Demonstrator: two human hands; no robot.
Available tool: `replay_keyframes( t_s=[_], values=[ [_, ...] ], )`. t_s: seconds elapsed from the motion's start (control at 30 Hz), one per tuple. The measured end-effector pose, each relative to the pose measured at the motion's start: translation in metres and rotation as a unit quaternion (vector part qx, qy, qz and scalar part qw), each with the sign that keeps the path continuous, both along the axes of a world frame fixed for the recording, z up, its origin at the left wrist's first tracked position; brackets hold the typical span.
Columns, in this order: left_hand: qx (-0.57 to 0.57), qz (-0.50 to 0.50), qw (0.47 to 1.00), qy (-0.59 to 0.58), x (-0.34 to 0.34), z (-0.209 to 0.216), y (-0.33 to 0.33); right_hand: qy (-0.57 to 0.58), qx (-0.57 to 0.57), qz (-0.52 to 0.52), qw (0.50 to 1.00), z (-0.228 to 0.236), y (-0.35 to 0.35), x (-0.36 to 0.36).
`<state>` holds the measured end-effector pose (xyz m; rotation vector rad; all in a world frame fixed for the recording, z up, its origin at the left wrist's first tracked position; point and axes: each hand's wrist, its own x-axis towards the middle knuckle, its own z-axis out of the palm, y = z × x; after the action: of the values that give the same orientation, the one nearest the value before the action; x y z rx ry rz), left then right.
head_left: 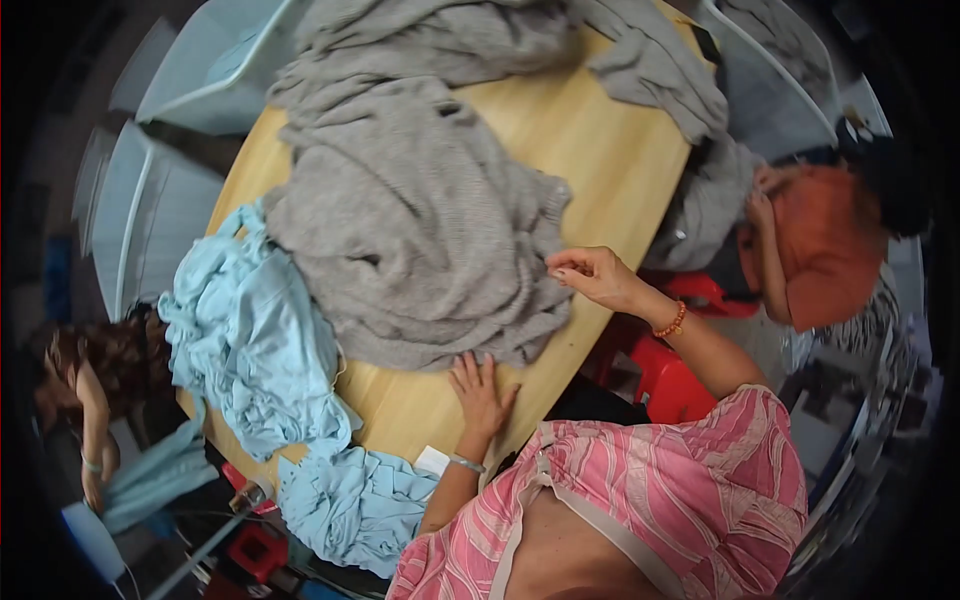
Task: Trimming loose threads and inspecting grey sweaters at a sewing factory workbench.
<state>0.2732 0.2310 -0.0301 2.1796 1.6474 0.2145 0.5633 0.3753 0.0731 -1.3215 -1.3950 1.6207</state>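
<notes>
A grey knitted garment (420, 230) lies in loose folds over the middle of the wooden table. My left hand (480, 397) rests flat on the tabletop with fingers spread, their tips at the garment's near edge. Raised just off the garment's right side is my right hand (597, 278), its thumb and fingers drawn together in a pinch. Whatever is between those fingertips, if anything, is too small to make out. To the left of the grey knit sits a heap of light blue cloth (255, 340).
More grey knitwear (430, 40) covers the table's far end. Another light blue pile (360, 505) hangs at the near edge beside a white tag (432, 461). Pale bins (165, 215) stand at left. A person in orange (825, 245) works at right, near red stools (665, 375); another person's arm (92, 420) shows at left.
</notes>
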Motion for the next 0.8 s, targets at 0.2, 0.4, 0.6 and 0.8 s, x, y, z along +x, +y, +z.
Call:
replay_keyframes(
  t_s=[0.2, 0.4, 0.6, 0.8],
  values=[
    [0.064, -0.057, 0.991, 0.104, -0.014, -0.023, 0.003, -0.171, -0.010, -0.174, 0.970, -0.037, -0.128, 0.074],
    [0.135, -0.045, 0.982, 0.127, -0.029, -0.048, 0.009, -0.176, -0.111, -0.249, 0.946, -0.116, -0.225, 0.035],
    [0.190, 0.121, 0.959, 0.169, 0.092, -0.233, -0.091, -0.253, -0.076, 0.041, 0.964, -0.304, -0.291, 0.156],
    [0.152, 0.259, 0.937, 0.178, 0.112, -0.288, -0.148, -0.486, -0.045, -0.143, 0.861, -0.390, -0.282, 0.267]
  ],
)
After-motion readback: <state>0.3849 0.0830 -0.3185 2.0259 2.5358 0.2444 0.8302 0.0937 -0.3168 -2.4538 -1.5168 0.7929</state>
